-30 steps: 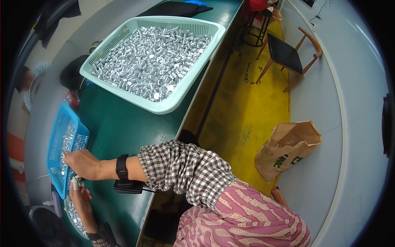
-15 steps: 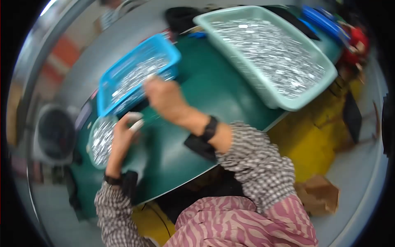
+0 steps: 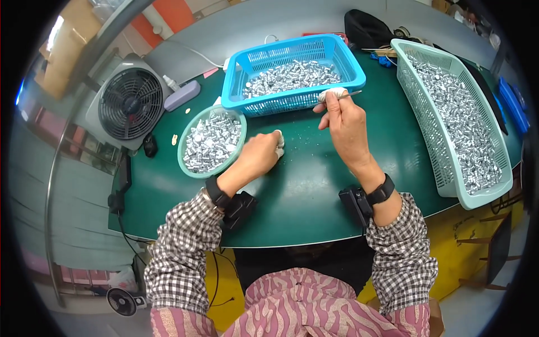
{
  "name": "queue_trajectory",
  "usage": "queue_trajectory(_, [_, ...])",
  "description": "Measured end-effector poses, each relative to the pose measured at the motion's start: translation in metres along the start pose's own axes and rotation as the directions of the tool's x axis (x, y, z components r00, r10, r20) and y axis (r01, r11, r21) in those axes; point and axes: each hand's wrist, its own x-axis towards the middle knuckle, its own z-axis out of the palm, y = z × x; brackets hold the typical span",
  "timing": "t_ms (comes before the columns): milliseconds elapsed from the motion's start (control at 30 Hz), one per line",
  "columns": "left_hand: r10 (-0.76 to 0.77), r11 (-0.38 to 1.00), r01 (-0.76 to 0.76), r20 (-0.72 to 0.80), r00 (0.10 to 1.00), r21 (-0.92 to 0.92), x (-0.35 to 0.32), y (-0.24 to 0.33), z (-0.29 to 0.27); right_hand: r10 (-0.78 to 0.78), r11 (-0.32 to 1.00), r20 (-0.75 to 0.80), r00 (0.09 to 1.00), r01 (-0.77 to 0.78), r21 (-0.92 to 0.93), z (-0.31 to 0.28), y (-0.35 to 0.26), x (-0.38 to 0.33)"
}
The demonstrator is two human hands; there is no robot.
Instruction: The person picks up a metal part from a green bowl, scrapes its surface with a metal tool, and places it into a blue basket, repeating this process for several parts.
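My left hand [image 3: 257, 156] is closed, fingers curled together with white wraps on the fingertips, just right of a round pale-green basket [image 3: 243, 137] filled with small silvery metal cylinders [image 3: 210, 143]. Whatever it may pinch is hidden. My right hand [image 3: 348, 126] grips a thin, pointed metal tool [image 3: 352, 94], its tip sticking out to the right past the white-wrapped finger. That hand is at the near right corner of a blue rectangular basket [image 3: 281, 106], which holds more of the metal pieces [image 3: 292, 77]. Tiny bright specks lie on the green table between the hands.
A long pale-green basket [image 3: 435, 151] of metal pieces stands at the right. At the left are a grey fan [image 3: 130, 104] and a lilac case [image 3: 182, 95]. Behind lie a black bag [image 3: 366, 31] and blue trays [image 3: 514, 104]. The green tabletop [image 3: 292, 219] has a curved front edge.
The view has swung, so the baskets sit differently in it. My left hand's fingers, curved apart before, are now closed. My right hand stays by the blue basket, the thin tool now showing clearly.
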Motion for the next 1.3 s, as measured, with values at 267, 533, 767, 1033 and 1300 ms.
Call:
queue_trajectory(267, [0.191,0.980,-0.176,-0.196,0.962,0.089,-0.001,-0.006,0.011,-0.050,0.998,0.016,0.999,0.051,-0.030,0.001,-0.005,0.001])
queue_trajectory(533, [0.140,0.989,-0.133,-0.129,0.982,0.063,-0.009,0.009,0.002,-0.203,0.970,0.018,0.979,0.204,-0.132,0.006,0.002,-0.004])
queue_trajectory(767, [0.099,0.995,-0.091,-0.199,0.975,0.049,-0.006,-0.005,-0.002,-0.206,0.968,0.024,0.978,0.207,-0.141,0.008,0.001,0.001])
queue_trajectory(1033, [0.047,0.493,0.133,0.179,0.983,-0.860,-0.003,0.022,-0.038,-0.086,0.996,-0.047,0.995,0.086,0.004,0.001,-0.004,0.000])
queue_trajectory(1300, [0.104,0.038,0.129,0.132,0.986,-0.991,0.009,0.003,-0.017,0.024,0.999,-0.076,0.997,-0.022,0.026,0.002,-0.003,-0.006])
